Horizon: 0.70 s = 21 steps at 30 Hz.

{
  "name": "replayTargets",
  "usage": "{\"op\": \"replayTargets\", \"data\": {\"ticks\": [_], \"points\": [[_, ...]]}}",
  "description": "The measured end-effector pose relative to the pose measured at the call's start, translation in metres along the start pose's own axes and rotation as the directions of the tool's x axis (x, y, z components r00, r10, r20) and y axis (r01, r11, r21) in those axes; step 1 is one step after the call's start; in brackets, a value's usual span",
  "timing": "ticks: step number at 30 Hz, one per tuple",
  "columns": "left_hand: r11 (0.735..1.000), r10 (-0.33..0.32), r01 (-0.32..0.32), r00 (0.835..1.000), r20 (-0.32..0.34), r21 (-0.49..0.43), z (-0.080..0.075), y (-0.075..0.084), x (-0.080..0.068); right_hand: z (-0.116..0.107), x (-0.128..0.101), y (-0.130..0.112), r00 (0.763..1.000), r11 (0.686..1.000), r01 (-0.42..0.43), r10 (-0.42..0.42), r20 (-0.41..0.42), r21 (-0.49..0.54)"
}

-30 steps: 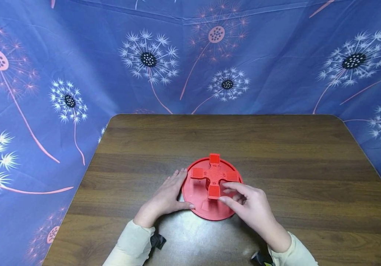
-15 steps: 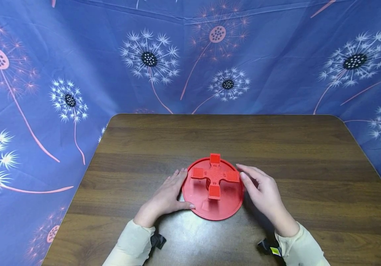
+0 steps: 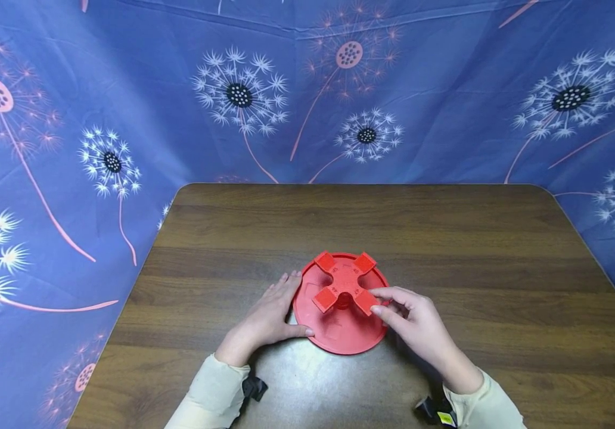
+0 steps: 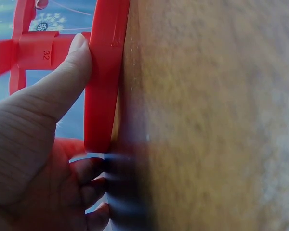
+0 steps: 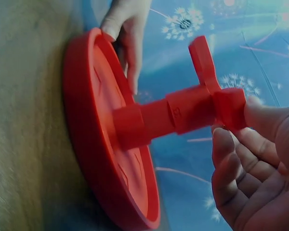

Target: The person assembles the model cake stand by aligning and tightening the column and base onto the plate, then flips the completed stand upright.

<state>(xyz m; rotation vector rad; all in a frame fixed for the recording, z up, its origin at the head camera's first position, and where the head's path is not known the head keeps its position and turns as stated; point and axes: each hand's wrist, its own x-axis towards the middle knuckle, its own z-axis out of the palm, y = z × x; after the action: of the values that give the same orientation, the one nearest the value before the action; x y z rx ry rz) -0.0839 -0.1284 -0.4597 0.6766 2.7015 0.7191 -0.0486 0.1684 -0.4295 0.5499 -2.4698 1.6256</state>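
Centrally on the table [image 3: 447, 238] sits a red disc [image 3: 339, 333] with a cross [image 3: 345, 281] raised on a post at its middle. Left hand [image 3: 270, 316] lies flat beside the disc, straight fingers and thumb pressing its rim. Right hand [image 3: 415, 319] pinches the cross's near-right arm between thumb and fingertips.

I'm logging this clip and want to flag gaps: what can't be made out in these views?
- Left wrist view: most of the cross is cut off by the frame edge; the table is blurred.
- Head view: numbers on the cross are too small to read; the right hand covers part of the disc.
- Right wrist view: the mark on the post is blurred; the left hand is partly hidden behind the disc.
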Motion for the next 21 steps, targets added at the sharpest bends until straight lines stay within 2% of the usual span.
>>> {"op": "replayTargets", "data": {"ticks": [7,12,18,21], "points": [[1.000,-0.004,0.004,1.000,0.003,0.001,-0.001,0.001,0.000,0.019,-0.001,-0.008,0.994,0.986,0.088,-0.097,-0.057,-0.141],[1.000,-0.002,0.002,1.000,0.000,-0.003,-0.001,0.001,0.000,0.028,-0.002,-0.012,0.982,0.972,0.150,-0.167,-0.085,-0.180],[1.000,-0.005,0.005,1.000,0.004,-0.010,-0.001,0.001,0.000,0.025,-0.003,-0.014,0.977,0.965,0.174,-0.194,-0.091,-0.196],[1.000,-0.007,0.007,1.000,0.005,-0.012,-0.001,0.001,-0.001,0.017,-0.001,-0.017,0.964,0.961,0.201,-0.228,-0.135,-0.192]]}}
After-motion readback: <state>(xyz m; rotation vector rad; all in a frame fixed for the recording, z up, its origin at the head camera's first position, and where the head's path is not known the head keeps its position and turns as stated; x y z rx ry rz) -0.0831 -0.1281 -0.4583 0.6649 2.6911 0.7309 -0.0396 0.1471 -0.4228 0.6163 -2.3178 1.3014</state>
